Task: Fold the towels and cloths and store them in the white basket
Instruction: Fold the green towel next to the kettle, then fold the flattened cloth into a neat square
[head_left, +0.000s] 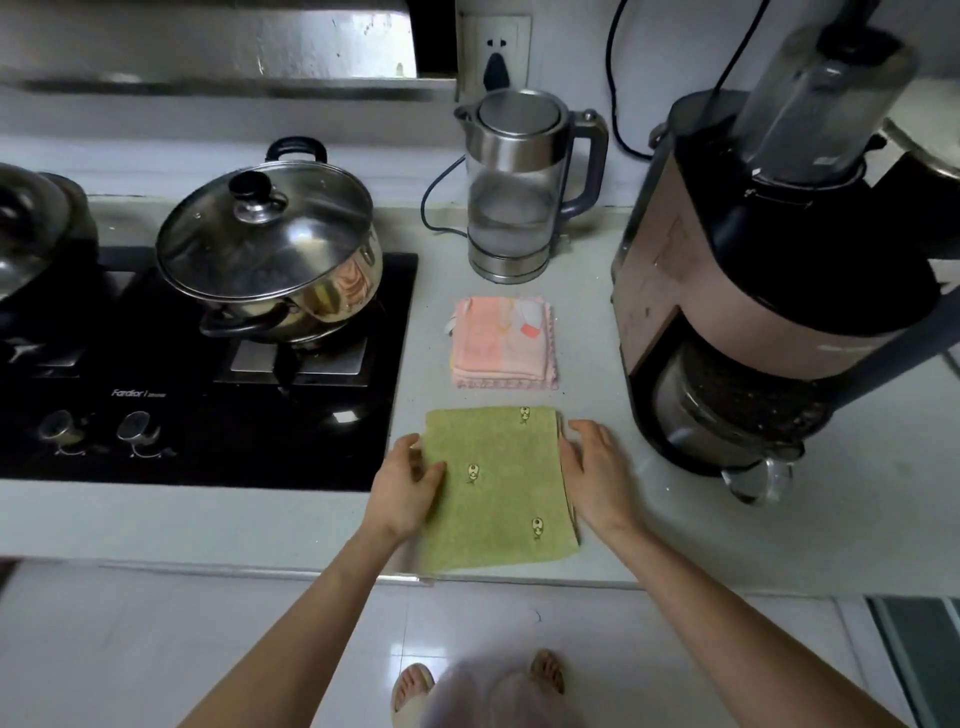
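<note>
both hands (408, 486) (592, 470) flank green towel (498, 483) at counter edge (208, 530).

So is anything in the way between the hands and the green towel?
No, nothing visible. The left hand lies on the green towel at its left edge, and the right hand touches its right edge. The pink cloths sit apart, behind it. No white basket shows.
</note>
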